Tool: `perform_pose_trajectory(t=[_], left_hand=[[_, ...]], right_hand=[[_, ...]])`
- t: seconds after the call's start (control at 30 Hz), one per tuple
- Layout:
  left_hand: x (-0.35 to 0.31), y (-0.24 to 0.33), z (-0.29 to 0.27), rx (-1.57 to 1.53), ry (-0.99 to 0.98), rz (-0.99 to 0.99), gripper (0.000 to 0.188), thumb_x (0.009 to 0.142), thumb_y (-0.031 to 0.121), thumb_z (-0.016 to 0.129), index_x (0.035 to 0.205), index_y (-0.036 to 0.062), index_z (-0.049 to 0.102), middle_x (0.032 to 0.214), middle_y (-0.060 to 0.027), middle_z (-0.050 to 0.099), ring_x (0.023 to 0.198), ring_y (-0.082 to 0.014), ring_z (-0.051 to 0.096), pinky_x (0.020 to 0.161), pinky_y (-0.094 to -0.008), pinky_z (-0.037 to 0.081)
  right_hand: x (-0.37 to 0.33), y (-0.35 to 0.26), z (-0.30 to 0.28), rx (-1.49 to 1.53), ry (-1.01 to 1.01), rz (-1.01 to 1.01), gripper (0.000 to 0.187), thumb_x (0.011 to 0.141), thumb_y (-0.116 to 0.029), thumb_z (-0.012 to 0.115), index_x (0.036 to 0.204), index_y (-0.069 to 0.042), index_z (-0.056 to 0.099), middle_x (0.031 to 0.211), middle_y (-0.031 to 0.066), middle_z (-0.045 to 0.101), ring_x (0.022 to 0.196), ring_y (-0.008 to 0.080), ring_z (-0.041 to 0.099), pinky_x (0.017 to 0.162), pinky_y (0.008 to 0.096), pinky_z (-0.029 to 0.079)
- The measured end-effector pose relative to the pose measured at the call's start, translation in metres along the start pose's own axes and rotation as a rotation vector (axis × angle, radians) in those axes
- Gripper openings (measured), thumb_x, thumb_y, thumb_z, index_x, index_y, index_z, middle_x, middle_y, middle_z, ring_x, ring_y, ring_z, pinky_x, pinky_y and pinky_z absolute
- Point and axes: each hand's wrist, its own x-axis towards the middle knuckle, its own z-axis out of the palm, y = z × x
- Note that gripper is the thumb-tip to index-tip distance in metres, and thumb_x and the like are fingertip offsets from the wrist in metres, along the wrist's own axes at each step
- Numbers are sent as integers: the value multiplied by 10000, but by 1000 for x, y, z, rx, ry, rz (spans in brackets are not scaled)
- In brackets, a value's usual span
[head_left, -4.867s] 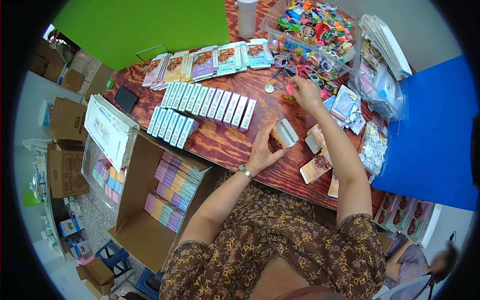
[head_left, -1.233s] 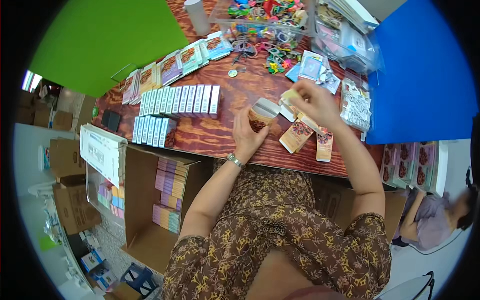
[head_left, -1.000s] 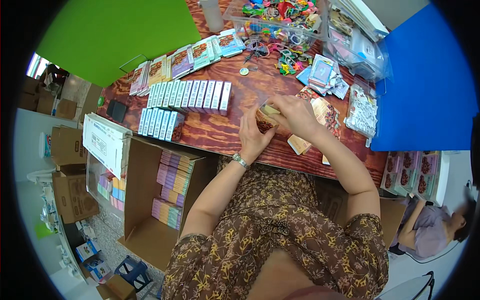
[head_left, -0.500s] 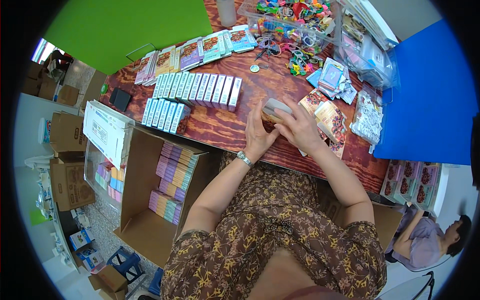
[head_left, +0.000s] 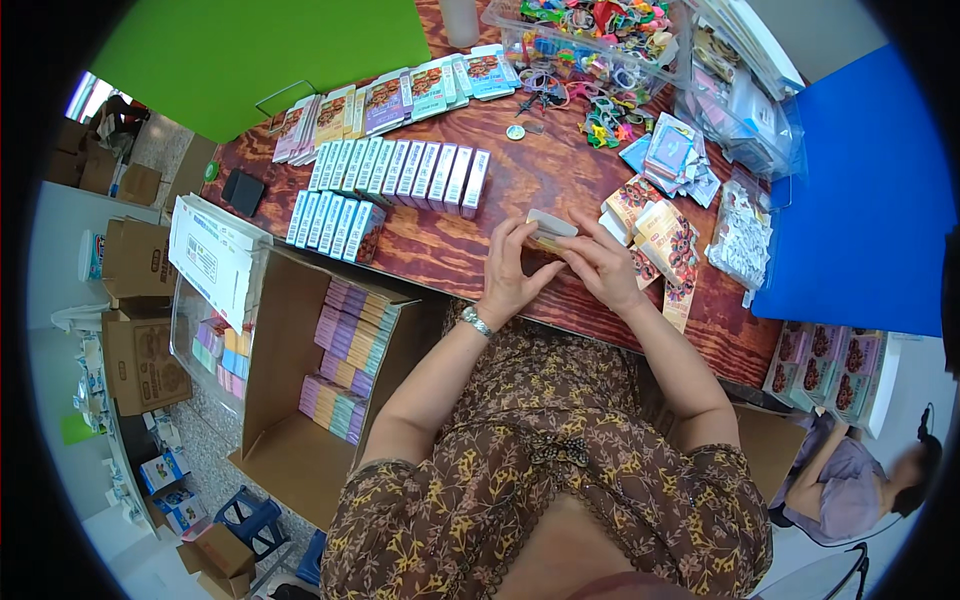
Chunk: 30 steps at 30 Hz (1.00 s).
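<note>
So nearest is the person's patterned dress (head_left: 550, 400), with both bare forearms coming up either side of it, elbows bent and out wide, then angling in so the hands meet over the near part of the desk (head_left: 425, 256). There's a metal watch (head_left: 476, 320) on the left wrist. Left hand (head_left: 509, 272) is half curled into a C, fingers bent around the left side of a small box (head_left: 551, 223), thumb pointing across to the right; it's got hold of the thing. Right hand (head_left: 607, 268) comes in from the other side, knuckles up, fingers loosely bent and a bit spread, tips on the box's right edge, one finger poking out farther. Can't tell if that one is pinching or just pressing. The box sits between the two hands, pale top facing up, lower part mostly hidden by fingers. Just right of the right hand are some overlapping orange cartons (head_left: 672, 240), with a bag of white packets (head_left: 741, 240) beyond them to the right. Off to the left stand two rows of boxes (head_left: 400, 172). Farther back there's a fan of flat cartons (head_left: 388, 102), and a clear bin (head_left: 590, 52) heaped with colorful trinkets.
</note>
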Motion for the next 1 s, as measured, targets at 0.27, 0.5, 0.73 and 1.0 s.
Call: perform_pose_trajectory(t=[0.27,0.5,0.73,1.0], left_hand=[[21,-6,-37,-192,-158,-17,302,882,8,720,1171,14,633,1248,-161,593,1051,-257,658,802,-319,574],[25,-6,-38,-188,-138,39,221,885,-9,716,1103,3,680,1163,-139,633,947,-222,683,711,-292,585],[26,0,-37,-250,-110,-9,196,836,0,754,1019,8,686,1063,-139,666,912,-293,690,709,-345,569],[20,-2,-34,-260,-41,-26,203,826,-6,769,1010,14,684,1063,-136,686,910,-264,698,680,-326,572]], right_hand=[[22,-4,-15,4,-186,29,191,926,-60,675,1113,-53,716,1159,113,650,1020,216,663,825,308,549],[39,-13,-19,135,-154,116,241,920,-21,662,1155,-73,681,1032,104,651,880,223,667,699,334,552],[35,-6,-18,-165,-143,-201,185,886,-23,687,1068,-54,690,1002,112,656,901,290,678,752,367,559],[47,-19,-27,-64,-300,-91,151,895,-107,703,1045,-98,701,964,103,682,894,301,682,781,399,560]])
